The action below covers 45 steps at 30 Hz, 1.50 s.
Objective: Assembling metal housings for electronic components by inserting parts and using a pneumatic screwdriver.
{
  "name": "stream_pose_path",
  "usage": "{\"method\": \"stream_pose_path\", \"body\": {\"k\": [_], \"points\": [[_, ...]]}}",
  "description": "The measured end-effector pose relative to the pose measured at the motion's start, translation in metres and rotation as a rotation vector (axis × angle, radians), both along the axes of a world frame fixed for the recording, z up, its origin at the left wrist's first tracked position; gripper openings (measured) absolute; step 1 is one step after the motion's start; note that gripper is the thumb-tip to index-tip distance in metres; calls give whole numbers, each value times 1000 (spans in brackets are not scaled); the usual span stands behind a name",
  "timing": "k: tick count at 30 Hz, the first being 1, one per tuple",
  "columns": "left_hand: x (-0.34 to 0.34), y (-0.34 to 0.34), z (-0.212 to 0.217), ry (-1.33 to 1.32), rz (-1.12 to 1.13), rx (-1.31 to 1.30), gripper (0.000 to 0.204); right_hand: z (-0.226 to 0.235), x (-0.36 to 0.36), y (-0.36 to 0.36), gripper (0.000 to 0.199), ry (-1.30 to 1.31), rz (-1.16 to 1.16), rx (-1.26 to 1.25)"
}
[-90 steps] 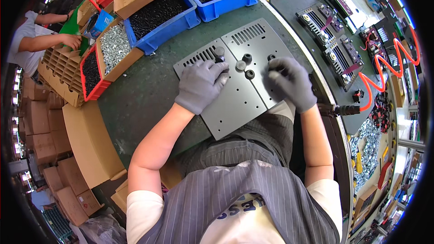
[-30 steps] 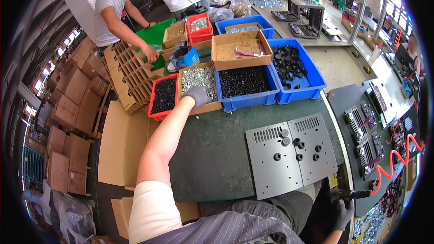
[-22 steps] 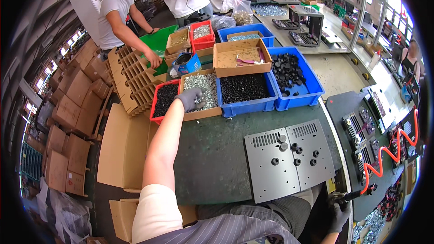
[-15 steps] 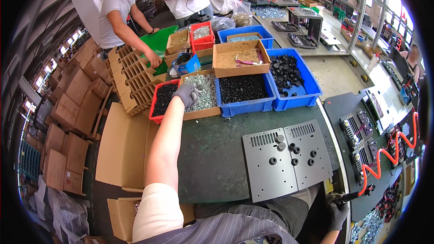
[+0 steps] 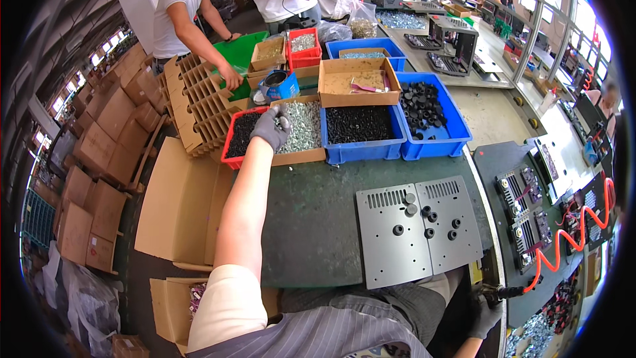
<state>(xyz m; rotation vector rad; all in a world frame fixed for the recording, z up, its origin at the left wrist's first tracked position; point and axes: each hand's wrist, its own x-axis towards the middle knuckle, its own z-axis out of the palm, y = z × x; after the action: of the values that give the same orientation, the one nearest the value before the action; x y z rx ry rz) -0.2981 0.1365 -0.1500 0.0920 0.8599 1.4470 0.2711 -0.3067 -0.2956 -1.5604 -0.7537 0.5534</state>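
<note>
While the dark green workbench [image 5: 311, 225] fills the middle of the view, an open cardboard box [image 5: 175, 212] stands at its left. Two grey slotted metal plates [image 5: 391, 258] lie flat on the bench, side by side, near the person's lap. Beyond them, along the far side, sit a blue bin [image 5: 440, 150] and, to its left, another blue bin [image 5: 364, 152], with a shallow tan tray [image 5: 354, 99] resting over the back of the latter. Next leftward come a low carton [image 5: 301, 157] and a red bin [image 5: 233, 159].

An orange coiled hose [image 5: 558, 242] runs at the right to a black tool [image 5: 507, 292] by the bench edge. The gloved right hand [image 5: 487, 318] is at that tool; whether its fingers close round it cannot be told. The gloved left hand [image 5: 271, 128] is over the carton's left side, next to the red bin, with its fingers curled inward.

Black round pieces [image 5: 398, 230] stand scattered on both plates, and two flat grey discs [image 5: 411, 209] sit close together on the left one. Smallest are the silvery screws [image 5: 305, 126], which heap the carton; a few show held at the left hand's fingertips.
</note>
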Motion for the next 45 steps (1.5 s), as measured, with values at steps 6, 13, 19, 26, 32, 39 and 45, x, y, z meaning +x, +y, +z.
{"method": "stream_pose_path", "body": {"k": [6, 13, 19, 26, 32, 39, 45], "points": [[-11, -24, 13, -45, -161, 214, 14, 117, -37, 9, 60, -371, -155, 251], [41, -109, 19, -389, -524, 347, 19, 212, -68, 77, 54, 437, 837, 858], [103, -184, -10, -554, -677, 280, 22, 185, -149, 125, 40, 788, 1016, 626], [149, -247, -35, -587, -783, 63, 24, 213, -196, 164, 39, 533, 967, 751], [172, -271, -47, -606, -818, -35, 24, 215, -213, 170, 31, 357, 876, 805], [186, -282, -41, -608, -782, -135, 24, 203, -213, 161, 30, 383, 828, 758], [191, -283, -48, -637, -804, -95, 27, 196, -204, 159, 31, 284, 995, 864]]}}
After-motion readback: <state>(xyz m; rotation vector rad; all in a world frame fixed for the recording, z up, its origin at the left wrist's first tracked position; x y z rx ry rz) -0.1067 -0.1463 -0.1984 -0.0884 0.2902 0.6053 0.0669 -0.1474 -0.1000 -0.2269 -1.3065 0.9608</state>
